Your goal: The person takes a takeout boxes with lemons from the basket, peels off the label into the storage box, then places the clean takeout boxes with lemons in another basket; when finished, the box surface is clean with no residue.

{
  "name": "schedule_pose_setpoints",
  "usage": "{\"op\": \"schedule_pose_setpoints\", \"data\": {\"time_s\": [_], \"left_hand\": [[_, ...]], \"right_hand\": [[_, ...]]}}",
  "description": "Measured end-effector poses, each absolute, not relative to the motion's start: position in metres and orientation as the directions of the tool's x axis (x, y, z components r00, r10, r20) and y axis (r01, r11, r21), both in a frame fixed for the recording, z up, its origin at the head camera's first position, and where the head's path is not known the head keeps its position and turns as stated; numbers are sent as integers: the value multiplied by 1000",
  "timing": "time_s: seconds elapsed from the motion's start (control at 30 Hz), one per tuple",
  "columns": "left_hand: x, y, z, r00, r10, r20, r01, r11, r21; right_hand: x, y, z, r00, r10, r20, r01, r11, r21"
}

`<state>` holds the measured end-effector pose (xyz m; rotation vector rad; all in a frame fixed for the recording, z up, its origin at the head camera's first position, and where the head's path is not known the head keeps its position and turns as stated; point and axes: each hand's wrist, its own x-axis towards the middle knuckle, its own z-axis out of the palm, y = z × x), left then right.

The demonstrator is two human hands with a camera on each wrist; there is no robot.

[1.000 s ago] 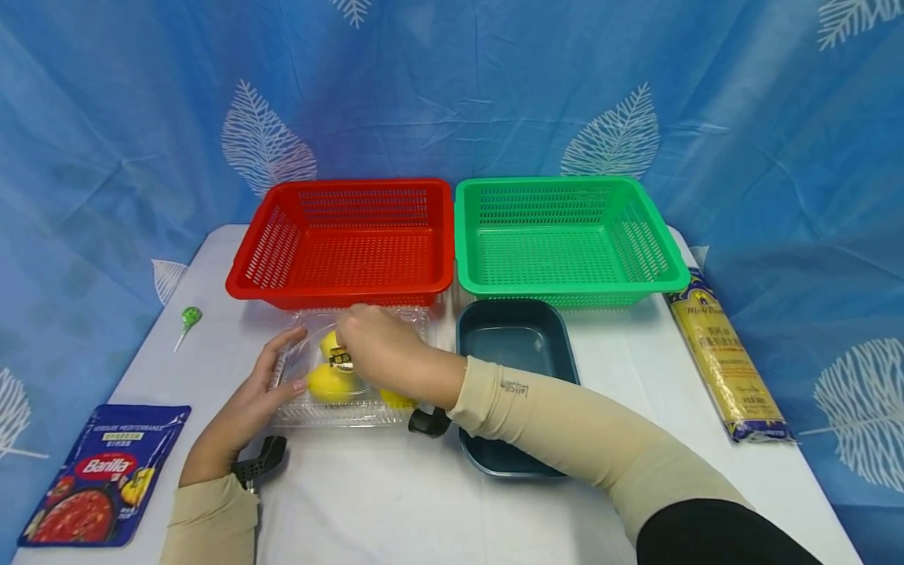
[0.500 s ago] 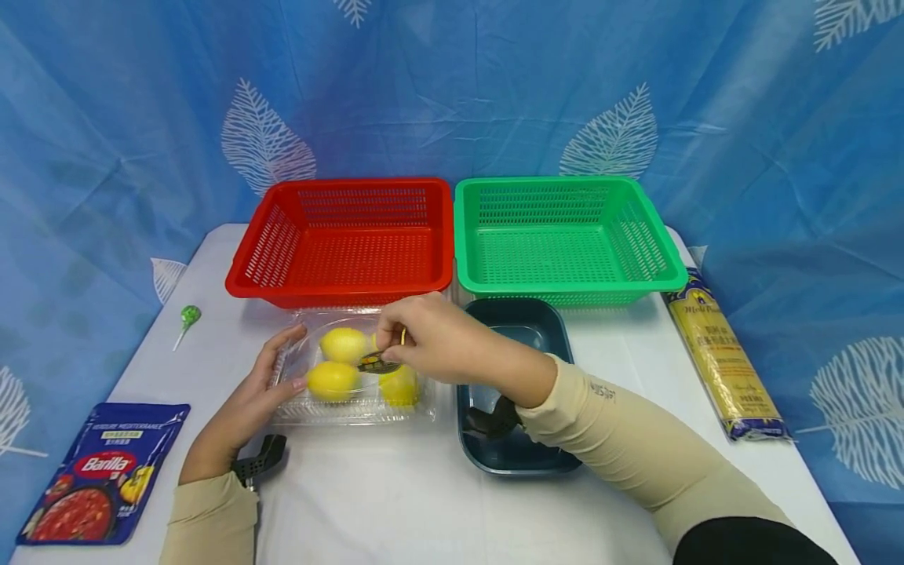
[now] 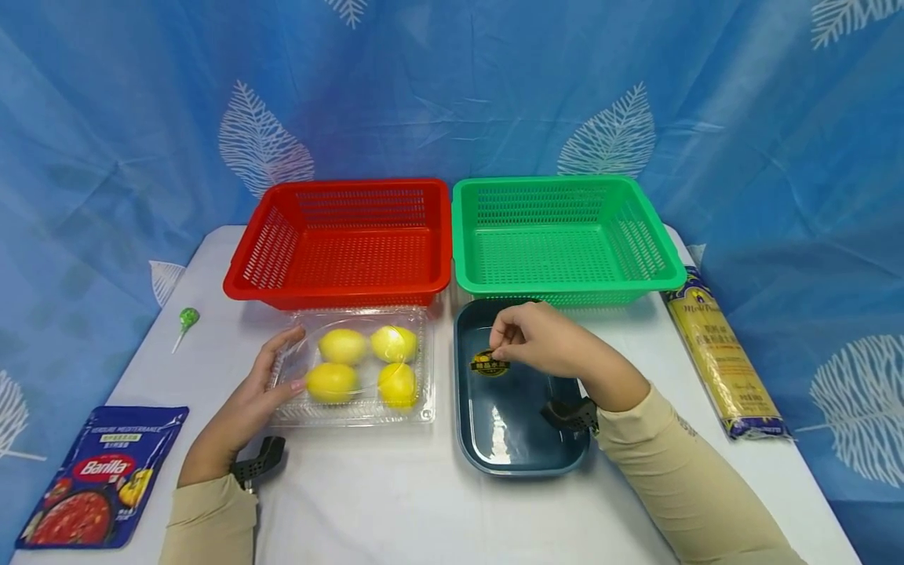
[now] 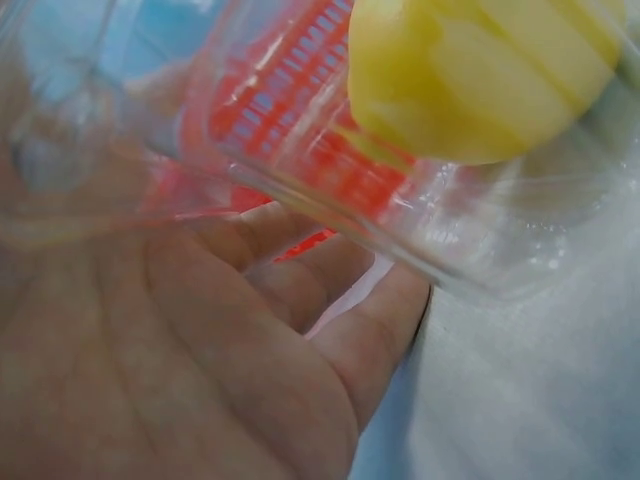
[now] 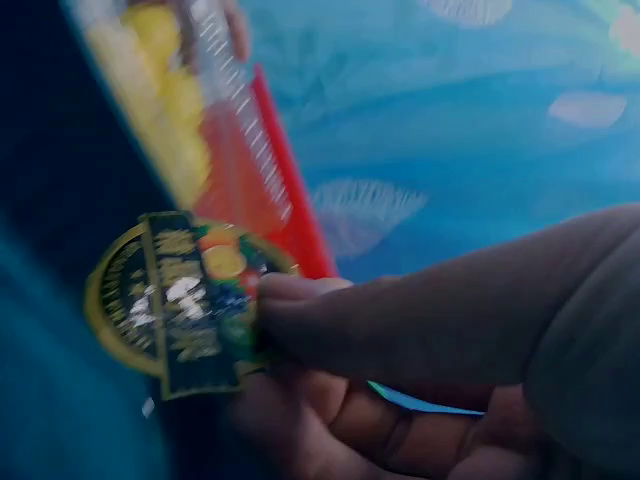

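A clear plastic box [image 3: 367, 412] with several yellow lemons [image 3: 342, 346] inside lies on the table left of centre. My left hand [image 3: 250, 404] holds its left side, thumb on the lid's edge and fingers spread round the far left corner. In the left wrist view one lemon [image 4: 480, 75] shows through the plastic above the palm. My right hand [image 3: 544, 341] is over the dark blue tray [image 3: 519, 463], thumb and forefinger pinching a black and gold oval sticker [image 3: 487, 364]. The right wrist view shows the sticker [image 5: 180, 305] from close up, its fruit picture beside the thumb.
A red basket [image 3: 339, 294] and a green basket [image 3: 572, 290] stand side by side behind the box and tray. A blue sauce pouch [image 3: 106, 479] and a green lollipop [image 3: 187, 318] lie at left. A yellow pasta pack [image 3: 720, 353] lies along the right edge.
My right hand has moved right from over the box to over the tray, taking the sticker off the lid. The lemons are now uncovered to view. The left hand has stayed put.
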<state>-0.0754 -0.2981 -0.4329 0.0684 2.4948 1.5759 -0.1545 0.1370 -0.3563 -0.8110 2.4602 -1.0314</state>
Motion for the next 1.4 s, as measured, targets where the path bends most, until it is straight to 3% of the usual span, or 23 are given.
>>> {"op": "schedule_pose_setpoints", "data": {"time_s": [0.47, 0.63, 0.77, 1.1, 1.4], "left_hand": [[-75, -297, -434, -983, 140, -116, -45, 431, 901], [-75, -296, -433, -983, 144, -110, -39, 430, 902], [-75, -297, -433, -984, 144, -106, -35, 427, 904], [-74, -296, -434, -983, 141, -117, -47, 424, 904], [-75, -297, -434, -983, 140, -115, -46, 422, 905]], "right_hand": [[-151, 148, -385, -760, -595, -263, -283, 667, -690], [-150, 145, -389, -792, -569, -222, -370, 735, -568], [-151, 144, -390, -814, -553, -178, -392, 749, -533], [-149, 153, -389, -860, -503, -84, -359, 715, -600], [-146, 173, -391, -931, -364, -35, -181, 542, -820]]}}
